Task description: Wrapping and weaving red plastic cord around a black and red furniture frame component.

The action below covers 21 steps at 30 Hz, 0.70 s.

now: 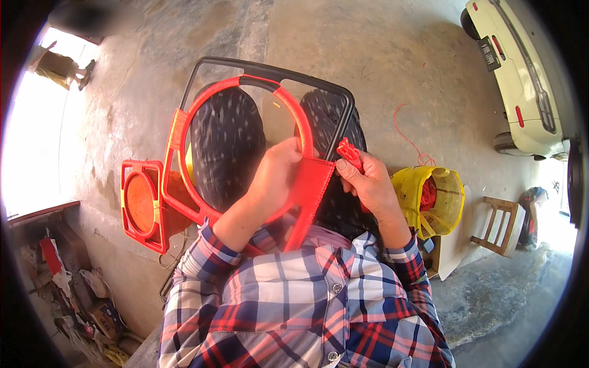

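Across my lap lies a frame with rounded corners and a ring inside it. Red cord is wound over much of it; the far bar and the upper right side are bare black. My left hand is closed round the right part of the ring, its fingertips hidden behind it. At the right side, where the wrapping meets the bare bar, my right hand pinches a small bundle of red cord, its thumb beside the frame.
To my left stands a similar red-wrapped frame around an orange round piece. A yellow basket holding red cord is at my right, near a wooden stool. A light-coloured car is parked far right. Clutter lies lower left.
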Each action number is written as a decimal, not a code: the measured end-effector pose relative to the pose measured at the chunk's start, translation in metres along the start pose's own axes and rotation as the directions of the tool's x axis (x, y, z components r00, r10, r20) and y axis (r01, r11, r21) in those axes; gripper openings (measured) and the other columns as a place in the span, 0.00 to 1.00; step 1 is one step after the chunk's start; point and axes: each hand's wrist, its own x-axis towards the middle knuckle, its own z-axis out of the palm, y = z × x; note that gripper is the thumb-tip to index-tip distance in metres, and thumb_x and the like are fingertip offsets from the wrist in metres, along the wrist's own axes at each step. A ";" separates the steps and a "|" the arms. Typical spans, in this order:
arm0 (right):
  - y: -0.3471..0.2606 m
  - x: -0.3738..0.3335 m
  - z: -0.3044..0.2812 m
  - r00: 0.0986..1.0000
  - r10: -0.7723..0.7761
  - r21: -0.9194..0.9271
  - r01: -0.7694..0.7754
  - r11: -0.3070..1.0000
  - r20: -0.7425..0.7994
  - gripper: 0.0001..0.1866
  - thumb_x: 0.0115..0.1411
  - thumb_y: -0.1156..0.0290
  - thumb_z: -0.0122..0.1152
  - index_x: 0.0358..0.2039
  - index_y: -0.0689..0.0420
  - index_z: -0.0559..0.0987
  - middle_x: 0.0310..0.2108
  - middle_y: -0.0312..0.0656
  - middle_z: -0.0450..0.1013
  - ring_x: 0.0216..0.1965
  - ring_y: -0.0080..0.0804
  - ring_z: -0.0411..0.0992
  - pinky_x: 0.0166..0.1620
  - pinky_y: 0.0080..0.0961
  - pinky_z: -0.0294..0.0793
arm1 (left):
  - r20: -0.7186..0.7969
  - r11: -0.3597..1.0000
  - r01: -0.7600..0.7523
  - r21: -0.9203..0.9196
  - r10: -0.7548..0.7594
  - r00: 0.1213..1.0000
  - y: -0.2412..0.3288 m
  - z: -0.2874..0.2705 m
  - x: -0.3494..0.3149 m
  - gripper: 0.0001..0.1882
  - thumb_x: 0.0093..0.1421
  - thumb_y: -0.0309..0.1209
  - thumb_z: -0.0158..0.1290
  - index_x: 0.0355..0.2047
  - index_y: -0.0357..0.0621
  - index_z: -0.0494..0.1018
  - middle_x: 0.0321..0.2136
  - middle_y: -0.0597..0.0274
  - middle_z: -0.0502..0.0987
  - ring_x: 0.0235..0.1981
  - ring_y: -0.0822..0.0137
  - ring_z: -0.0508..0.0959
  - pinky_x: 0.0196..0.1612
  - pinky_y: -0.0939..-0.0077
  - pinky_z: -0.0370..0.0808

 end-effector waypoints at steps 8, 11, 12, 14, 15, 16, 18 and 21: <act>0.004 0.001 -0.001 1.000 -0.020 0.009 0.020 1.000 0.002 0.16 0.63 0.57 0.59 0.31 0.58 0.77 0.17 0.29 0.66 0.20 0.15 0.62 0.24 0.18 0.60 | 0.015 0.997 -0.034 0.072 0.033 0.999 0.000 0.000 0.000 0.16 0.53 0.28 0.38 0.38 0.34 0.71 0.32 0.57 0.75 0.32 0.67 0.77 0.40 0.74 0.76; 0.002 0.000 -0.001 1.000 -0.012 -0.001 0.012 1.000 -0.016 0.14 0.63 0.59 0.60 0.31 0.58 0.77 0.17 0.28 0.66 0.20 0.15 0.62 0.24 0.17 0.60 | 0.020 0.997 -0.033 0.071 0.031 0.999 0.000 0.000 0.000 0.16 0.52 0.27 0.38 0.37 0.34 0.71 0.32 0.56 0.75 0.32 0.67 0.77 0.40 0.74 0.76; 0.001 -0.001 -0.001 1.000 -0.011 -0.001 0.011 1.000 -0.017 0.14 0.63 0.59 0.60 0.31 0.58 0.77 0.17 0.28 0.66 0.20 0.15 0.62 0.24 0.17 0.60 | 0.023 0.995 -0.054 0.085 0.053 0.998 -0.002 -0.001 0.001 0.16 0.52 0.27 0.39 0.37 0.34 0.71 0.32 0.56 0.75 0.32 0.67 0.77 0.40 0.74 0.77; 0.001 -0.004 0.000 0.999 -0.010 0.142 0.015 0.990 -0.037 0.13 0.63 0.61 0.60 0.31 0.58 0.77 0.18 0.28 0.66 0.19 0.14 0.61 0.23 0.16 0.60 | 0.028 0.992 -0.076 0.099 0.073 0.997 -0.003 -0.002 0.001 0.15 0.51 0.26 0.39 0.37 0.33 0.70 0.32 0.56 0.75 0.32 0.67 0.77 0.40 0.74 0.77; 0.001 -0.004 0.000 0.999 -0.010 0.142 0.015 0.990 -0.038 0.13 0.63 0.61 0.60 0.31 0.58 0.77 0.18 0.28 0.66 0.19 0.14 0.61 0.23 0.16 0.60 | 0.030 0.992 -0.073 0.099 0.070 0.997 -0.003 -0.002 0.001 0.15 0.51 0.26 0.39 0.37 0.33 0.70 0.31 0.56 0.75 0.32 0.67 0.77 0.40 0.74 0.77; 0.003 -0.004 0.000 0.999 -0.014 0.121 0.018 0.993 -0.036 0.12 0.63 0.61 0.60 0.31 0.58 0.77 0.18 0.28 0.66 0.19 0.14 0.61 0.23 0.16 0.59 | 0.032 0.993 -0.071 0.099 0.068 0.997 -0.003 -0.001 0.001 0.15 0.50 0.25 0.39 0.36 0.33 0.70 0.31 0.56 0.75 0.32 0.67 0.78 0.40 0.74 0.77; 0.004 -0.005 -0.001 0.999 -0.017 0.099 0.020 0.995 -0.035 0.12 0.63 0.62 0.60 0.31 0.58 0.77 0.18 0.28 0.66 0.19 0.14 0.61 0.23 0.16 0.59 | 0.043 0.993 -0.072 0.092 0.068 0.997 -0.002 -0.002 0.001 0.15 0.50 0.25 0.39 0.37 0.33 0.70 0.32 0.56 0.75 0.32 0.67 0.78 0.40 0.74 0.77; 0.004 -0.006 0.000 0.999 -0.021 0.094 0.023 0.995 -0.029 0.12 0.63 0.62 0.60 0.31 0.59 0.77 0.18 0.28 0.66 0.19 0.14 0.61 0.23 0.16 0.59 | 0.041 0.995 -0.067 0.078 0.064 0.997 -0.003 -0.001 0.002 0.15 0.50 0.25 0.39 0.37 0.33 0.70 0.32 0.56 0.75 0.33 0.67 0.78 0.40 0.74 0.77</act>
